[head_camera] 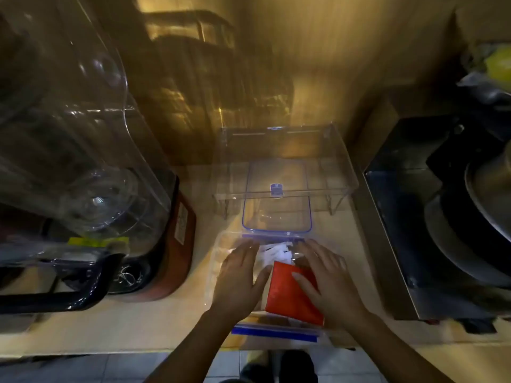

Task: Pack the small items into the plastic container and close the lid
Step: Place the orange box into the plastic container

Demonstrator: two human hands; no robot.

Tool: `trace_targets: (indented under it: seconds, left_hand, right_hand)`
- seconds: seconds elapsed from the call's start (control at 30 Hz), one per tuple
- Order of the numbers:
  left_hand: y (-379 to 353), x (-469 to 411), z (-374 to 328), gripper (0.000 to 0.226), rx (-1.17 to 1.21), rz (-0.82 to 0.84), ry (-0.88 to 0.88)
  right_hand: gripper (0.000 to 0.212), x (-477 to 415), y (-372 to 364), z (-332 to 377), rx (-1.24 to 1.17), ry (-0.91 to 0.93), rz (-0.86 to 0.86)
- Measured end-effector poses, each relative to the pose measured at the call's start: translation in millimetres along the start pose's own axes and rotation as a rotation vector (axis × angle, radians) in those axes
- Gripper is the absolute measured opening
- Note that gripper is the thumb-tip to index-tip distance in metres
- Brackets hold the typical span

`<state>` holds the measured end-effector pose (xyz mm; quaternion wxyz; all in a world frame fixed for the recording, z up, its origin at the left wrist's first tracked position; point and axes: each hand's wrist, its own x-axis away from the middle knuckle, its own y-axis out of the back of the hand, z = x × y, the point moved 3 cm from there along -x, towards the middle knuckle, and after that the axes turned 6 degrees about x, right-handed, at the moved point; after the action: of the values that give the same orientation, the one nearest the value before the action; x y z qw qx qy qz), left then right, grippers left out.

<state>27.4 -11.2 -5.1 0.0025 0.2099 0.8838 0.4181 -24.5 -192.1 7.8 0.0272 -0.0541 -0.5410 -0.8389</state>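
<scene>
A clear plastic container (221, 246) with blue clips sits at the counter's front edge. Inside it lie several small white packets (276, 251) and a red packet (290, 295). My left hand (239, 277) lies flat over the container's left side, fingers spread. Spread as well, my right hand (330, 280) rests on the red packet and the right side. The clear lid (276, 205) with a blue seal lies just behind the container, partly under a clear riser shelf (286, 161). Neither hand grips anything that I can see.
A large blender (83, 167) with a clear sound cover stands on the left. A dark metal appliance (431, 217) with stacked pans fills the right. The wooden counter's front edge (110, 346) runs below my forearms, with tiled floor underneath.
</scene>
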Motion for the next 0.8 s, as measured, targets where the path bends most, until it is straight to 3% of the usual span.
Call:
trace_targets:
  seconds: [0.1, 0.23, 0.37, 0.5, 0.6, 0.8]
  left_hand:
    - [-7, 3, -2, 0.050, 0.105, 0.057, 0.000]
    - [-18, 9, -2, 0.047, 0.245, 0.174, 0.193]
    - [-24, 12, -8, 0.030, 0.499, 0.174, 0.308]
    - [-26, 6, -6, 0.051, 0.757, 0.255, 0.482]
    - [-25, 3, -5, 0.049, 0.890, 0.357, 0.540]
    - [-20, 6, -5, 0.046, 0.901, 0.333, 0.564]
  right_hand:
    - [0.058, 1, -5, -3, 0.061, 0.049, 0.056]
    - [0.066, 1, -16, -5, 0.151, 0.079, 0.186]
    - [0.064, 0, -17, -6, 0.151, 0.069, 0.214]
    - [0.064, -1, -16, -5, 0.126, 0.050, 0.245]
    - [0.062, 0, -14, -4, 0.099, 0.051, 0.265]
    - [0.057, 1, -5, -3, 0.008, 0.062, 0.244]
